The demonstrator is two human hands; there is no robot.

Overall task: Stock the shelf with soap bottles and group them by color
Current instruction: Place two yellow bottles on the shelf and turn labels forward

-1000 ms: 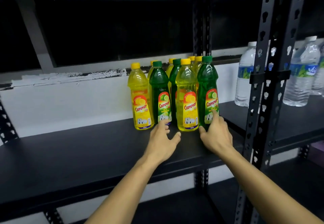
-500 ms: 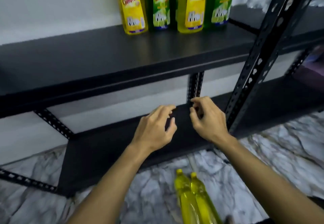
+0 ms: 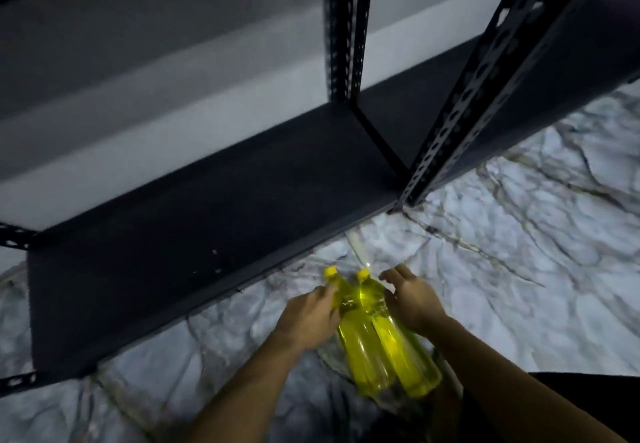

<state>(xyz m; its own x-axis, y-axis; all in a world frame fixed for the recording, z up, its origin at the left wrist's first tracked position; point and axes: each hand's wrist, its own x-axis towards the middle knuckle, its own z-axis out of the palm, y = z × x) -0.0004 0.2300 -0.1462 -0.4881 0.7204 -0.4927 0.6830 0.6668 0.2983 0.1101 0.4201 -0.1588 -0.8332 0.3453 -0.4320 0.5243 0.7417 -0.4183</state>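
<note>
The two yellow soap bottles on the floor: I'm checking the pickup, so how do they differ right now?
The left yellow soap bottle is met by the left hand at its neck; the right yellow soap bottle has the right hand beside its shoulder, fingers loosely spread. The left bottle's cap sits nearer the black metal shelf. Both are yellow-capped, side by side.

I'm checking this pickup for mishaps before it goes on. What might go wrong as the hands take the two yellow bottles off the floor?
1. The left hand and right hand close in near the necks of the two yellow bottles; held that high, the heavy bodies may swing or slip.
2. The bottles lie side by side, touching, so lifting one may roll the other across the marble floor.
3. The bottom shelf edge sits just beyond the caps, so a rising bottle may knock it.
</note>
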